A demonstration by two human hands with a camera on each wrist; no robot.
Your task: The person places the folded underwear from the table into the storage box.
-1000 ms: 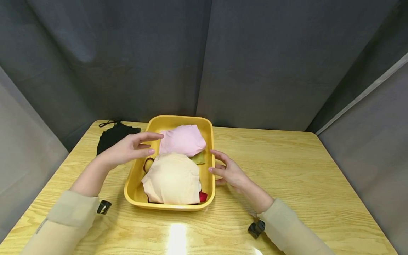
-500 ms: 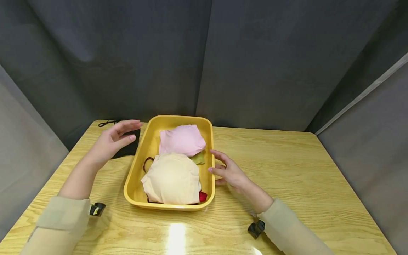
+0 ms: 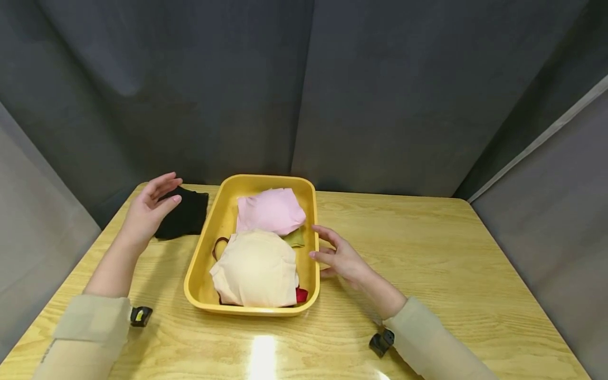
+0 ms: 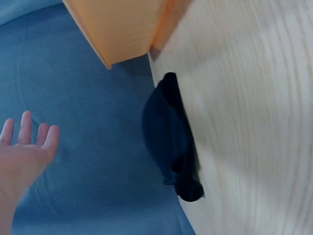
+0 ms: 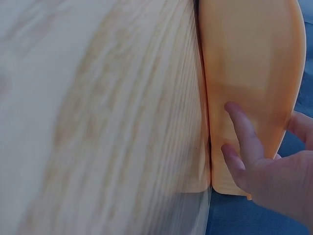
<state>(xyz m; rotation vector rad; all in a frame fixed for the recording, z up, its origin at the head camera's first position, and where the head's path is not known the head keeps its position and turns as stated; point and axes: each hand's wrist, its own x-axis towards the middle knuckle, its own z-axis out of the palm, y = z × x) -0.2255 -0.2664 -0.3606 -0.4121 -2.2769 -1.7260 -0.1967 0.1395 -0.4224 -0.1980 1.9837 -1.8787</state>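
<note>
My left hand [image 3: 150,211] hovers over the left part of a black cloth garment [image 3: 184,214], fingers loosely extended and nothing held. In the left wrist view this garment [image 4: 171,134] lies bunched at the table's edge, apart from the hand [image 4: 29,159]. My right hand [image 3: 344,258] rests its fingertips against the right side of a yellow plastic bin [image 3: 197,279]. The right wrist view has relaxed fingers [image 5: 247,134] spread along the bin's outer wall [image 5: 249,58]. Inside the bin, a cream, rounded garment [image 3: 256,269] sits in front of a folded pink one [image 3: 272,212].
Beneath these lie an olive cloth [image 3: 295,238], a red piece [image 3: 301,295] and a dark brown loop [image 3: 218,245]. The bin stands on a wooden table [image 3: 418,253], with a dark grey curtain [image 3: 380,95] behind the far edge.
My left hand has moved left, from over the bin's left rim to over the black garment. The right hand stays at the bin's side, and the garments in the bin look unchanged.
</note>
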